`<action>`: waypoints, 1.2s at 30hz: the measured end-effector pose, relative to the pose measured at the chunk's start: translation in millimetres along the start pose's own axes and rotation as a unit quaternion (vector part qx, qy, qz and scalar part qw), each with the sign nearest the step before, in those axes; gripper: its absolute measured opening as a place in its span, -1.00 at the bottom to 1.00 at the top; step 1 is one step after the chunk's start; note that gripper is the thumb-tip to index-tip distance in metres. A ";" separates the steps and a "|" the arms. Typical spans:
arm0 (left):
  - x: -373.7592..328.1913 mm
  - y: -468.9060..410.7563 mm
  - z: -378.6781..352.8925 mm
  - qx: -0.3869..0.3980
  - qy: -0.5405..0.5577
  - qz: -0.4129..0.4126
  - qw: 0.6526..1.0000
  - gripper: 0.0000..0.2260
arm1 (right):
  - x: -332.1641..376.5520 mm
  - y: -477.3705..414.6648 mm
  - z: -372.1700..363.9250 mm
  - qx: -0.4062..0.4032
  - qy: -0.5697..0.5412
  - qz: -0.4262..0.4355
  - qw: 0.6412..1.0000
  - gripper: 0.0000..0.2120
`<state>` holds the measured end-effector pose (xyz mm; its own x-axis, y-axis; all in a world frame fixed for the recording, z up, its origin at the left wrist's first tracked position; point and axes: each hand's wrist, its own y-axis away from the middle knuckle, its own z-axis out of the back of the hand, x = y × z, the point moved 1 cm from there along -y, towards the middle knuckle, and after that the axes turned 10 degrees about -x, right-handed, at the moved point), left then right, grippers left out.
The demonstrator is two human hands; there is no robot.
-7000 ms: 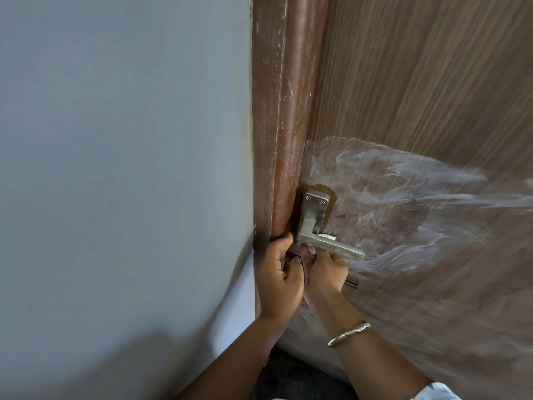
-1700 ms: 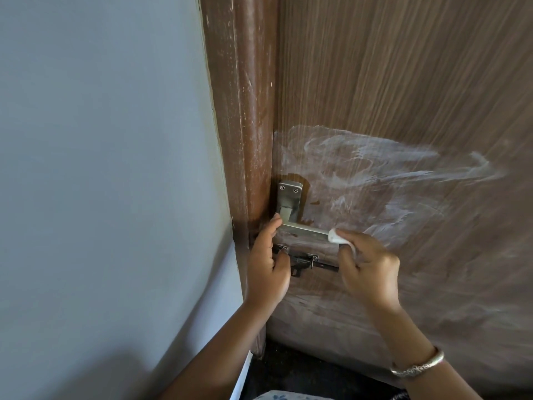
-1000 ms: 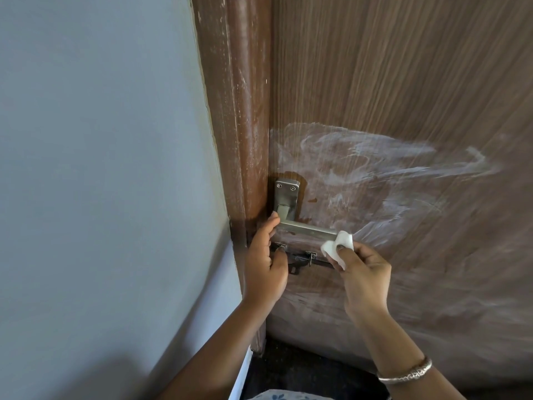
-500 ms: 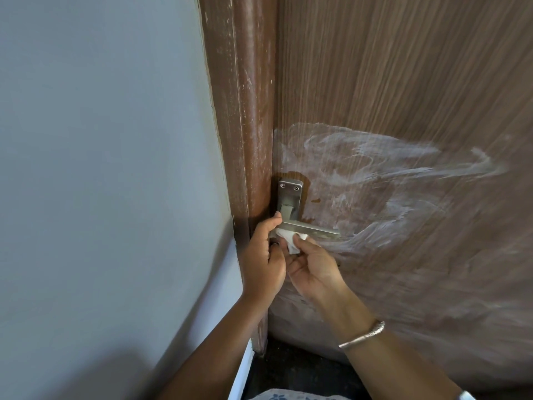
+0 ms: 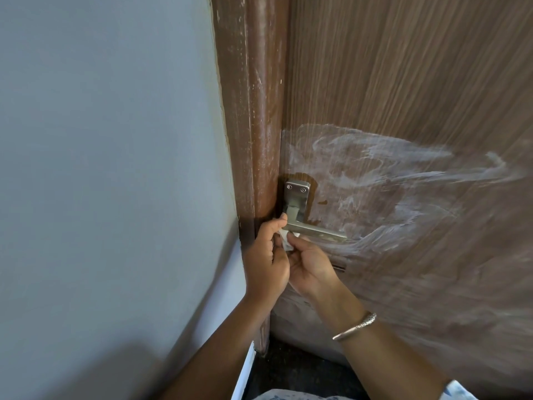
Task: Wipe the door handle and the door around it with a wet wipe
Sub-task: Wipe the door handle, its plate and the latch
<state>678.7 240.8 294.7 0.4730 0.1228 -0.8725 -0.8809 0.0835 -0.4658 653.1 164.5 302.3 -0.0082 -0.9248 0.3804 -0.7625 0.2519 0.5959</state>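
Observation:
A silver lever door handle (image 5: 314,230) on its metal plate sits at the left edge of a brown wood-grain door (image 5: 403,82). White smears cover the door to the right of the handle and below it. A small white wet wipe (image 5: 286,241) is pinched just under the inner end of the lever. My right hand (image 5: 310,265) holds the wipe from below. My left hand (image 5: 266,255) is curled beside it, its thumb touching the lever near the plate and its fingers against the wipe. A dark latch below the handle is mostly hidden behind my hands.
A reddish-brown door frame (image 5: 253,111) runs vertically just left of the handle. A grey-blue wall (image 5: 109,168) fills the left half. Dark floor (image 5: 291,370) shows at the bottom between my forearms. A metal bangle (image 5: 356,327) circles my right wrist.
My right hand brought the wipe from the lever's free end leftward to under its inner end, next to my left hand. My left hand stayed by the plate.

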 end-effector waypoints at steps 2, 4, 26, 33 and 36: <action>-1.3 -0.4 -0.2 -0.001 -0.008 -0.002 1.000 -0.59 | 0.2 -1.8 -1.3 0.004 0.003 -0.008 1.000 -0.78; -1.5 -0.9 0.1 -0.001 -0.016 -0.005 1.000 -0.58 | 1.5 -0.2 0.0 0.021 0.010 -0.014 1.000 -0.77; -0.7 -0.9 -0.4 0.011 0.132 0.080 0.988 -0.61 | 17.7 6.5 -2.1 -0.037 0.631 0.757 0.165 -0.77; 0.1 0.5 -0.3 0.033 0.144 0.084 0.985 -0.46 | 34.8 19.3 24.5 -0.088 0.646 0.748 0.128 -0.82; -2.5 0.7 -2.5 0.029 0.114 0.072 0.990 -0.51 | 33.9 20.0 21.9 -0.086 0.643 0.753 0.113 -0.82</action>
<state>676.9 238.1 296.2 0.3217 -0.0888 -0.9427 -0.9332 0.1387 -0.3315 623.4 131.9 311.6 0.1399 0.9809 -0.1354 -0.4989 -0.0483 -0.8653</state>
